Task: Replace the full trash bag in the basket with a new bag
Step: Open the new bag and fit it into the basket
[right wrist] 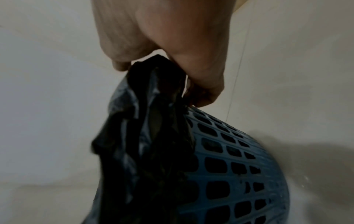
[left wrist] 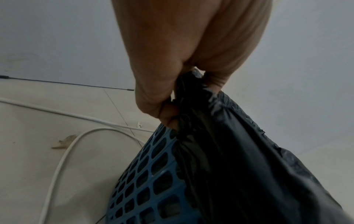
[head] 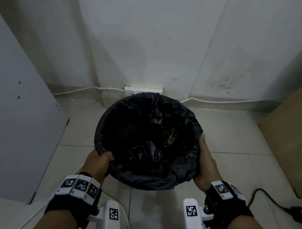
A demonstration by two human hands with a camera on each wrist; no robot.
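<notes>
A blue lattice basket [left wrist: 145,189] is seen on the tiled floor [head: 237,134], just in front of a white wall socket [head: 130,90]; it is lined with a black trash bag [head: 144,132], whose edge is folded over the rim; crumpled contents are glimpsed inside the bag, too dark to identify. The left hand [head: 97,162] is placed at the basket's near-left rim, its fingers curled and pinching a gather of bag film; the right hand [head: 206,163] is placed at the near-right rim, a bunch of film pinched between thumb and fingers in the wrist view. A white cable [left wrist: 63,153] is laid on the floor left of the basket; a black power adapter [head: 301,214] lies well to its right.
</notes>
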